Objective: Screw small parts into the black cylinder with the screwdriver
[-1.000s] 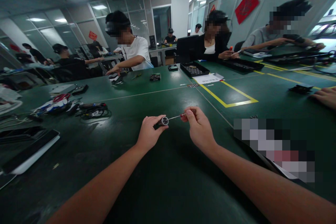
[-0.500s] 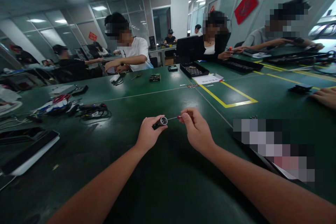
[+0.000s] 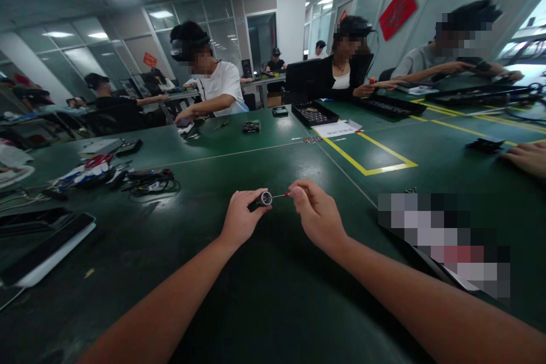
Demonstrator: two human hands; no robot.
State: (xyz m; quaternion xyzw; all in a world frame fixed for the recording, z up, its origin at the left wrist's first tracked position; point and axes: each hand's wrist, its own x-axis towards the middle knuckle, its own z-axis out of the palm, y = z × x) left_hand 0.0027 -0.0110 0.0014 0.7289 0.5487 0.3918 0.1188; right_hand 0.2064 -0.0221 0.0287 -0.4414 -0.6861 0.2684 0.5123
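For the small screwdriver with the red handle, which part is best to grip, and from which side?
Grip the small screwdriver by its red handle, coming from the right, as the right hand does. Its thin shaft lies level, tip pointing left into the small cylinder held by the left hand, so only the handle end is free.

Two bare forearms, no sleeves, left hand (image 3: 239, 223) and right hand (image 3: 318, 217) ungloved, no rings or watch in view

green table (image 3: 239, 296), glass-walled office

right hand (image 3: 316, 217) slid closer to left hand (image 3: 241, 222), less screwdriver (image 3: 279, 195) shaft showing, small cylinder (image 3: 264, 199)
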